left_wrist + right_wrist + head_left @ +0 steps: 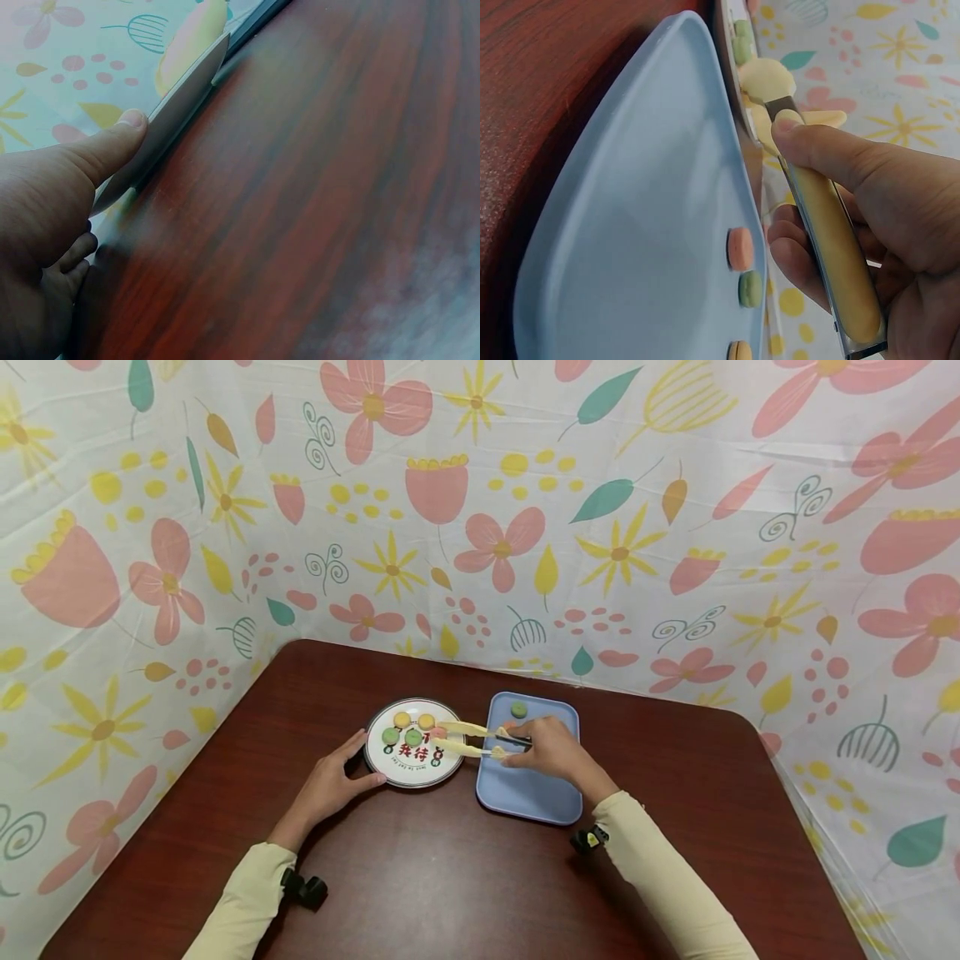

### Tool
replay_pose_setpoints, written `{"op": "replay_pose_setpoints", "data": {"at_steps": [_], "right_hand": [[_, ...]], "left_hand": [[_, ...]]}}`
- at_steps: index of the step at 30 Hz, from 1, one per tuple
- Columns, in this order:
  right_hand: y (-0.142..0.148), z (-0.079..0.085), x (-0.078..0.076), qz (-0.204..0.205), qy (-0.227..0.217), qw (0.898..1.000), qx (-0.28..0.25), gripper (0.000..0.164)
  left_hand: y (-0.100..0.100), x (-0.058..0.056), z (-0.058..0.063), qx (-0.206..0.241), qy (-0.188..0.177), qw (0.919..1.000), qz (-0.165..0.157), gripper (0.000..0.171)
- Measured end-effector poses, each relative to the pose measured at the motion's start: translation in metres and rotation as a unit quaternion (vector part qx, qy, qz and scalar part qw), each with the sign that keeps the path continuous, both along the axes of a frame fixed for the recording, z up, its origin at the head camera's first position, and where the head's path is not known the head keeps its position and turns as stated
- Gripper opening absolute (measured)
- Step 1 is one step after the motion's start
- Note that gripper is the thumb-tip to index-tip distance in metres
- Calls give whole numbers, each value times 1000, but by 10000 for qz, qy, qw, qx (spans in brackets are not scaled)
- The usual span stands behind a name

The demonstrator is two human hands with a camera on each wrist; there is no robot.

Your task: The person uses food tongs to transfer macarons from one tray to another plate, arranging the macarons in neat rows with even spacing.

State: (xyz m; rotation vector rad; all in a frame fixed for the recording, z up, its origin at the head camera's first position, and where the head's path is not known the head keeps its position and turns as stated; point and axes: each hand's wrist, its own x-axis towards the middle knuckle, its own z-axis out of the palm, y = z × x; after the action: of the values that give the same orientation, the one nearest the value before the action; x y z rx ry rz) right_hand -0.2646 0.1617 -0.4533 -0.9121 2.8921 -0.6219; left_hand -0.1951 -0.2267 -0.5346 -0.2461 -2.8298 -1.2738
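Note:
My left hand [330, 783] holds a round white plate [408, 774] with red characters, its fingers at the left side and its thumb on the rim. On the plate are two yellow macarons [426, 721] and two green macarons [412, 738]. My right hand [551, 747] grips food tongs [467, 749] with pale yellow arms, which reach left from over the blue tray [529, 797]. A pink macaron [437, 733] sits between the tong tips, over the plate's right half. In the right wrist view, the thumb and curled fingers close round the tong handle [832, 262].
The blue tray stands just right of the plate. Near its far end lie a green macaron [518, 710], a pink macaron [740, 249] and an orange-yellow one [739, 351]. Both rest on a dark red wooden table [420, 877]; a flower-printed cloth [480, 527] hangs behind.

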Motion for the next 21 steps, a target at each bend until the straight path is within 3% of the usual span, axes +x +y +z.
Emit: {"op": "replay_pose_setpoints", "data": {"at_steps": [8,21], "right_hand": [[3,-1,1,-35,-44,10000,-43,65],[24,13,9,-294,43,9995,-72,62]], "left_hand": [[0,0,-1,39,-20,10000,1,100],[0,0,0,28,13,10000,-5,100]]}}
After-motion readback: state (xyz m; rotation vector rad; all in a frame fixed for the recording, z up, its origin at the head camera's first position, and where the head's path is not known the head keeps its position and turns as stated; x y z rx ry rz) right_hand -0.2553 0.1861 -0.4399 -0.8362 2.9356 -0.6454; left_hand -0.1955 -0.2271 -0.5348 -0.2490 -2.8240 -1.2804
